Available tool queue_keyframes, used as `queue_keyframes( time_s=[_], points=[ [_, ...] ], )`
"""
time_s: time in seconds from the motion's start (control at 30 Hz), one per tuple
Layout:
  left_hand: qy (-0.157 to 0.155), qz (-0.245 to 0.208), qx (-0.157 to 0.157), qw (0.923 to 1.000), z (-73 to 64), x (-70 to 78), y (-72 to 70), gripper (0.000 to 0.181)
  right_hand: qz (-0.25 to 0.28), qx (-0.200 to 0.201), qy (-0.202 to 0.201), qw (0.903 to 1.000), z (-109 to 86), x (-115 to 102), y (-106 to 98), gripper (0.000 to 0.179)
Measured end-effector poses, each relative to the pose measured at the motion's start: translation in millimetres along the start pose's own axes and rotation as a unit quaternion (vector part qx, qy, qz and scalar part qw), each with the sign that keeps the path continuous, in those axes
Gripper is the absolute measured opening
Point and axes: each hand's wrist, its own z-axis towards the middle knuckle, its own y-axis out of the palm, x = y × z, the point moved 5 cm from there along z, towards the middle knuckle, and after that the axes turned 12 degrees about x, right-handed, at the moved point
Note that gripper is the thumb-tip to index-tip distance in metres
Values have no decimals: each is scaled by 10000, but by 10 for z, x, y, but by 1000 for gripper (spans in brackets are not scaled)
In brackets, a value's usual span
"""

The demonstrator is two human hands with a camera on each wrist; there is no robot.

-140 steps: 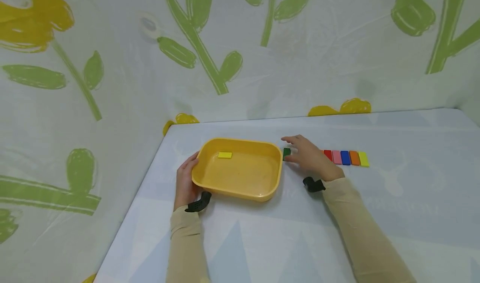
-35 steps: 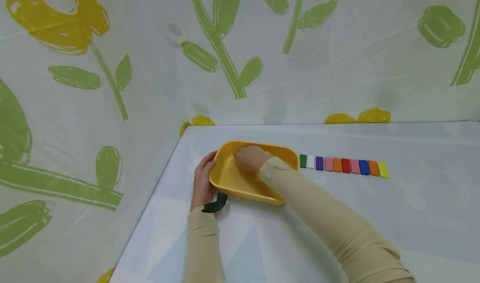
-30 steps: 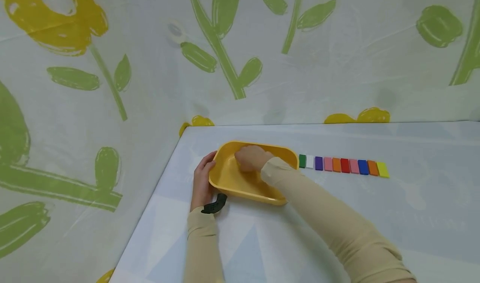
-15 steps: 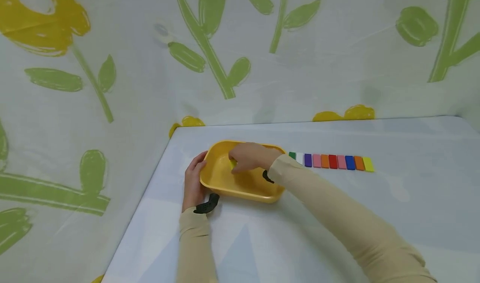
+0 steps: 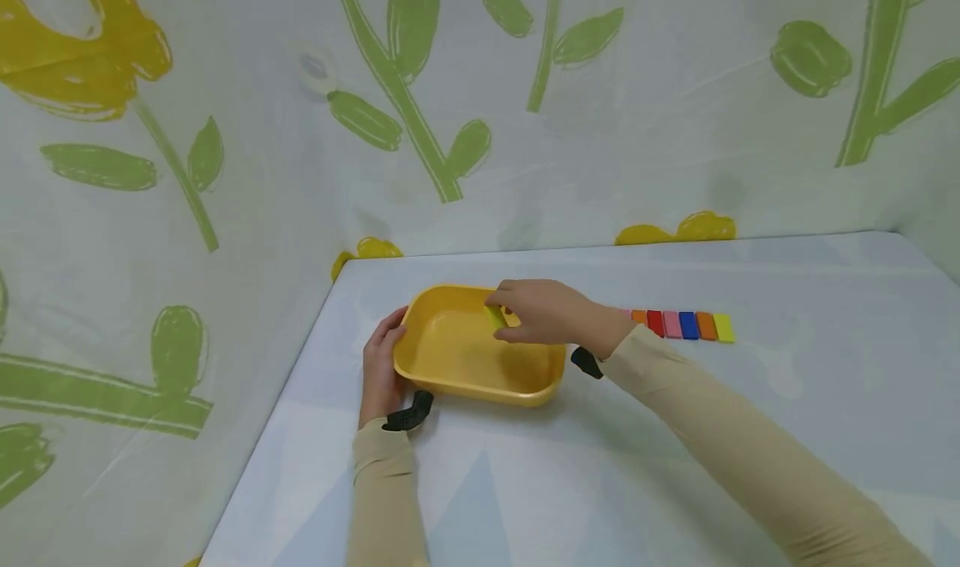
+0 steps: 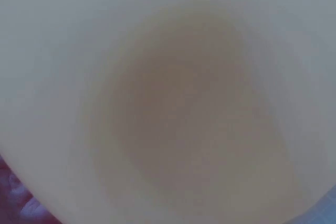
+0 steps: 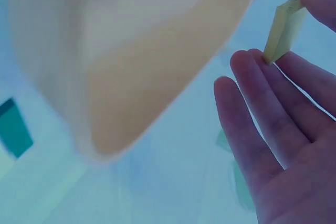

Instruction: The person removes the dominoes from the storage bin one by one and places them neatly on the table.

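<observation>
In the head view my left hand (image 5: 381, 368) grips the left end of a yellow plastic basin (image 5: 461, 354), fingers at its rim. My right hand (image 5: 551, 312) is over the basin's right part and pinches a small yellow domino (image 5: 495, 317) between thumb and fingertips. The right wrist view shows that yellow domino (image 7: 283, 29) on edge between the thumb and fingers, apart from the basin (image 7: 136, 82). Close up and blurred, the basin wall (image 6: 173, 114) fills the left wrist view. No other domino shows in the visible part of the basin.
A row of coloured dominoes, among them a red one (image 5: 656, 323), a blue one (image 5: 688, 325) and a yellow one (image 5: 723, 328), lies right of the basin. My right hand covers the row's near end; a green domino (image 7: 16, 128) appears in the right wrist view.
Earlier the yellow domino lay in the basin and my right hand was beside the row. That hand reached in, took the domino and has lifted it rightward. My left hand stays at the basin.
</observation>
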Motion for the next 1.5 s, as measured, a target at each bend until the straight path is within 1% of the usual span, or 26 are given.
queue_keyframes(
  time_s=[0.13, 0.23, 0.37, 0.43, 0.53, 0.6, 0.7, 0.83, 0.93, 1.07, 1.23, 1.3, 1.43, 1.5],
  points=[
    [-22, -68, -21, 10000, -11, 23, 1, 32, 39, 370, 218, 9991, -189, 61, -164, 48],
    [-40, -59, -14, 10000, -11, 29, 5, 32, 85, 464, 451, 9979, -316, 125, -258, 50],
    [-91, -1, 20, 10000, -13, 15, 15, 31, 11, 591, 617, 9963, -514, 235, -356, 48],
    [-118, -13, 52, 9999, -11, 2, 13, 31, -61, 753, 654, 9950, -627, 314, -405, 47],
    [-126, -69, 65, 9999, 0, -16, 12, 30, -208, 939, 836, 9918, -812, 467, -474, 47],
    [-144, -115, 37, 9998, -2, -16, 15, 30, -310, 953, 1037, 9895, -951, 591, -508, 48],
    [-140, -139, -25, 9998, -6, -11, 21, 31, -329, 846, 1483, 9848, -1173, 785, -547, 51],
    [-72, -113, -86, 9999, -12, -1, 20, 31, -159, 830, 1987, 9764, -1465, 996, -614, 55],
    [-31, -102, -85, 9999, -12, -1, 10, 32, -51, 999, 2189, 9706, -1659, 1111, -676, 56],
    [-29, -85, -67, 9999, -1, -5, -4, 32, 196, 1264, 2535, 9588, -1887, 1256, -712, 56],
    [43, -190, -49, 9998, 14, 24, -8, 33, 530, 1546, 2940, 9417, -2146, 1448, -681, 56],
    [47, -178, -44, 9998, 13, 29, -3, 33, 575, 1618, 3132, 9340, -2247, 1530, -655, 56],
    [-72, -139, 14, 9999, -9, 12, 2, 33, 616, 1554, 3501, 9217, -2418, 1681, -560, 58],
    [-166, -146, 48, 9997, -28, 0, -1, 34, 643, 1442, 3629, 9183, -2475, 1743, -499, 58]
  ],
)
